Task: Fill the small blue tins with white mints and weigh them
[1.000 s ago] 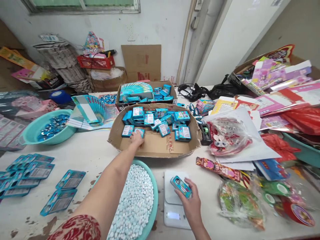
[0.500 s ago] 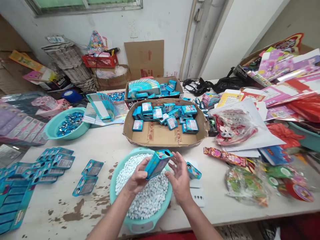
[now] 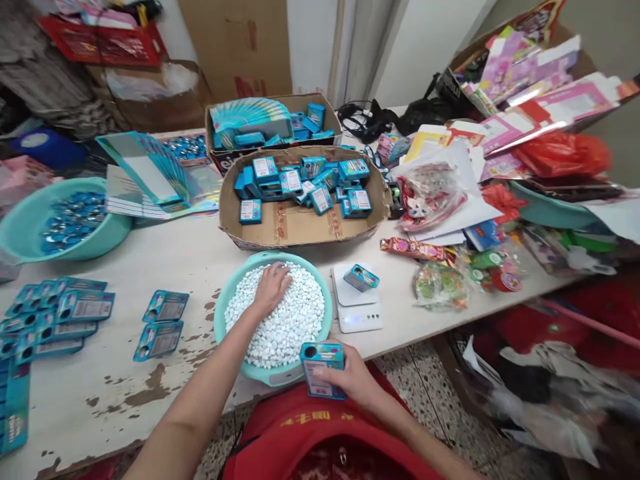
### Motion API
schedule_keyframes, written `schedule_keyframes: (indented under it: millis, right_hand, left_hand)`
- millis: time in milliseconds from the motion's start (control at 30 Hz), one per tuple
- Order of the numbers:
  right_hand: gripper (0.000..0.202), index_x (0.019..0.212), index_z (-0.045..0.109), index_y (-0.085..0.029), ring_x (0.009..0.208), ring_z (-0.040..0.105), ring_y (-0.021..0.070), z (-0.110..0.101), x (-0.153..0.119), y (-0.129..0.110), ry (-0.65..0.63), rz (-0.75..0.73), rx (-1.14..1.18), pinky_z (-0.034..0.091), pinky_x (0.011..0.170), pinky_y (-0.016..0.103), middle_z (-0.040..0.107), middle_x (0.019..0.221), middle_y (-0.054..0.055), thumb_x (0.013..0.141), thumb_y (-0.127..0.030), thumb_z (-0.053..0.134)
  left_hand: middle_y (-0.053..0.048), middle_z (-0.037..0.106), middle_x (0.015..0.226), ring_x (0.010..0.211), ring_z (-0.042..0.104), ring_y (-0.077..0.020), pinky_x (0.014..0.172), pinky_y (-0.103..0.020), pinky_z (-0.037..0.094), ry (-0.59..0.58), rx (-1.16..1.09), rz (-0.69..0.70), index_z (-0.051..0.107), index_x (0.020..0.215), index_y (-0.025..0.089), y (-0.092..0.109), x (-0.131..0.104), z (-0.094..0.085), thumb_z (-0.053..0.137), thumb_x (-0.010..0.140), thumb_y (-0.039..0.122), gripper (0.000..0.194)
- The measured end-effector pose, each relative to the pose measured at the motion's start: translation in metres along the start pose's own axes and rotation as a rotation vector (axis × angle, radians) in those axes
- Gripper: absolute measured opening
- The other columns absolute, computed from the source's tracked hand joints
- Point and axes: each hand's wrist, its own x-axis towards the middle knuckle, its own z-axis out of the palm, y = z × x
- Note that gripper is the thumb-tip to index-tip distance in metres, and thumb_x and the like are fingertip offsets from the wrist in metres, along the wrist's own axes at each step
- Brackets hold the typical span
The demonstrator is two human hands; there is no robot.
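Observation:
A teal basin full of small white pellets stands near the table's front edge. My left hand lies on the pellets, its fingertips partly sunk among them; whether it grips any is hidden. Just off the basin's front right rim, my right hand holds a blue box upright, its round dark hole facing up. To the right of the basin, another blue box rests on a white scale with a lit display.
Behind the basin, a cardboard tray holds several small blue boxes. Flat blue packages lie at left, near a second teal basin of shiny blue pieces. Plastic-wrapped goods and a white sheet are at right.
My left hand has let go of the blue box and moved down onto the pellets. My right hand has taken the box and brought it toward my body. The view has tilted down and right.

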Motion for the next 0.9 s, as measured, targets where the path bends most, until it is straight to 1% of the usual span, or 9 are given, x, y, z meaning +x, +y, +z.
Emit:
schedule_keyframes:
  millis: [167, 300, 400, 467, 567, 633, 700, 800, 900]
  right_hand:
    - [0.041, 0.088, 0.059, -0.02, 0.065, 0.06, 0.0146, 0.014, -0.001, 0.009, 0.043, -0.03, -0.006, 0.05, 0.066, 0.028, 0.065, 0.072, -0.003, 0.059, -0.04, 0.079]
    - [0.039, 0.087, 0.058, -0.021, 0.063, 0.058, 0.0138, 0.006, 0.008, 0.002, 0.128, -0.124, -0.034, 0.048, 0.064, 0.027, 0.064, 0.07, -0.004, 0.058, -0.038, 0.079]
    - [0.037, 0.084, 0.057, -0.02, 0.062, 0.055, 0.0129, 0.002, 0.02, -0.008, 0.231, -0.18, -0.076, 0.047, 0.062, 0.025, 0.061, 0.068, -0.004, 0.06, -0.039, 0.077]
    - [0.037, 0.083, 0.056, -0.02, 0.061, 0.053, 0.0126, 0.003, 0.029, -0.014, 0.292, -0.214, -0.114, 0.045, 0.061, 0.025, 0.058, 0.067, -0.004, 0.06, -0.041, 0.077]
    - [0.039, 0.084, 0.056, -0.019, 0.062, 0.051, 0.0132, 0.007, 0.045, -0.022, 0.334, -0.261, -0.191, 0.044, 0.062, 0.026, 0.056, 0.068, -0.004, 0.061, -0.043, 0.076]
    - [0.039, 0.085, 0.056, -0.019, 0.066, 0.053, 0.0147, 0.011, 0.054, -0.027, 0.338, -0.29, -0.267, 0.044, 0.065, 0.027, 0.058, 0.071, -0.002, 0.061, -0.044, 0.075]
    - [0.04, 0.087, 0.057, -0.018, 0.072, 0.056, 0.0173, 0.016, 0.062, -0.03, 0.341, -0.32, -0.354, 0.045, 0.068, 0.029, 0.061, 0.077, 0.001, 0.062, -0.044, 0.074]
    - [0.039, 0.091, 0.058, -0.019, 0.079, 0.059, 0.0206, 0.024, 0.067, -0.034, 0.327, -0.375, -0.499, 0.046, 0.072, 0.031, 0.064, 0.084, 0.003, 0.064, -0.044, 0.072]
    - [0.031, 0.09, 0.059, -0.02, 0.085, 0.06, 0.0228, 0.034, 0.071, -0.037, 0.278, -0.459, -0.661, 0.046, 0.076, 0.034, 0.064, 0.089, 0.004, 0.067, -0.038, 0.07]
  left_hand:
    - [-0.01, 0.056, 0.118, 0.113, 0.047, -0.0281, 0.1, -0.04, 0.033, -0.089, 0.144, -0.004, 0.061, 0.111, 0.022, 0.004, 0.002, 0.013, 0.037, 0.091, 0.045, 0.039]
    - [-0.012, 0.06, 0.102, 0.105, 0.052, -0.0288, 0.094, -0.038, 0.036, -0.052, 0.151, -0.1, 0.063, 0.102, 0.02, 0.005, -0.011, 0.011, 0.042, 0.088, 0.048, 0.038]
    - [-0.008, 0.063, 0.096, 0.098, 0.056, -0.0264, 0.085, -0.033, 0.039, 0.024, 0.007, -0.233, 0.064, 0.093, 0.022, 0.006, -0.02, 0.009, 0.048, 0.084, 0.044, 0.029]
    - [-0.005, 0.063, 0.082, 0.09, 0.057, -0.0237, 0.08, -0.03, 0.04, 0.105, -0.198, -0.307, 0.064, 0.081, 0.022, 0.007, -0.026, 0.009, 0.053, 0.079, 0.04, 0.021]
    - [0.001, 0.052, 0.06, 0.069, 0.054, -0.0168, 0.066, -0.025, 0.04, 0.227, -0.776, -0.447, 0.057, 0.061, 0.02, 0.009, -0.031, 0.006, 0.065, 0.065, 0.039, 0.022]
    - [0.003, 0.048, 0.057, 0.058, 0.049, -0.0121, 0.057, -0.022, 0.038, 0.261, -1.1, -0.517, 0.051, 0.059, 0.018, 0.01, -0.034, 0.001, 0.068, 0.059, 0.041, 0.028]
    - [0.003, 0.05, 0.058, 0.049, 0.045, -0.0098, 0.048, -0.021, 0.034, 0.24, -1.231, -0.552, 0.051, 0.063, 0.018, 0.015, -0.037, -0.009, 0.066, 0.058, 0.044, 0.03]
    - [0.002, 0.051, 0.059, 0.043, 0.042, -0.0083, 0.039, -0.019, 0.025, 0.163, -1.488, -0.581, 0.051, 0.07, 0.018, 0.03, -0.044, -0.031, 0.064, 0.059, 0.041, 0.029]
    - [0.003, 0.05, 0.06, 0.046, 0.048, -0.0084, 0.041, -0.018, 0.032, 0.212, -1.798, -0.462, 0.049, 0.07, 0.018, 0.052, -0.053, -0.051, 0.067, 0.06, 0.034, 0.026]
